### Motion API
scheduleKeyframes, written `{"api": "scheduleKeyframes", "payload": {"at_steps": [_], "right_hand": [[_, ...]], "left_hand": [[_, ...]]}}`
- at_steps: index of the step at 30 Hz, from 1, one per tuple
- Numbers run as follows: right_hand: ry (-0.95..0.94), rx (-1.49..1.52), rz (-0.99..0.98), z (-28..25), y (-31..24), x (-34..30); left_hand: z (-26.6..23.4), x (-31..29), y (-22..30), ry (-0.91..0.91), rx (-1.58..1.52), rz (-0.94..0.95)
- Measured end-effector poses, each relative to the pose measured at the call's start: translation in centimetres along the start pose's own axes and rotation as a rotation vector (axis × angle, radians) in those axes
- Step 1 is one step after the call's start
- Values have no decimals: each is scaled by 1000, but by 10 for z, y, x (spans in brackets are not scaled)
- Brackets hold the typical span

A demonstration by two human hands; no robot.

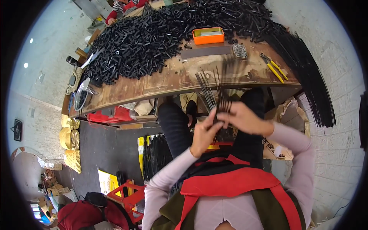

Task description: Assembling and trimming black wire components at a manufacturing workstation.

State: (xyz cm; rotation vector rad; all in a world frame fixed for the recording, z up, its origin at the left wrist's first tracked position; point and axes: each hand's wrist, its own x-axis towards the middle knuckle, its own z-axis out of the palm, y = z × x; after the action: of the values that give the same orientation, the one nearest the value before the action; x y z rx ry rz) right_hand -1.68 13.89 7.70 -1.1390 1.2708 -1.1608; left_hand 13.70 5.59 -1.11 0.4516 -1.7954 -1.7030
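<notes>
— Holding what in the left hand [204,134]?
— Pinching thin dark rods [207,92] with nearly closed thumb and fingers, pointing them ahead, toward the bench [172,78].
— And with the right hand [244,119]?
— Curling it half-closed just beside the left; blurring, cannot tell its hold.

The left sleeve [170,174], between six and seven o'clock, and the right sleeve [298,149], toward four, are plain pale pink, like the shirt front [226,207] at five. Over it sit an olive vest [171,209] and a broad red band [230,180] with red straps [289,211]. The trousers [250,134] are dark.
</notes>
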Motion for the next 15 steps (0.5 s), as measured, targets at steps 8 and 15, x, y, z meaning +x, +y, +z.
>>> {"api": "scheduleKeyframes", "payload": {"at_steps": [8, 15], "right_hand": [[-25, 1, -49, 26, 50, -16], [95, 26, -107, -31, 22, -5]], "left_hand": [[-6, -41, -12, -145, -335, -390], [-4, -46, -18, -161, -24, -259]]}}
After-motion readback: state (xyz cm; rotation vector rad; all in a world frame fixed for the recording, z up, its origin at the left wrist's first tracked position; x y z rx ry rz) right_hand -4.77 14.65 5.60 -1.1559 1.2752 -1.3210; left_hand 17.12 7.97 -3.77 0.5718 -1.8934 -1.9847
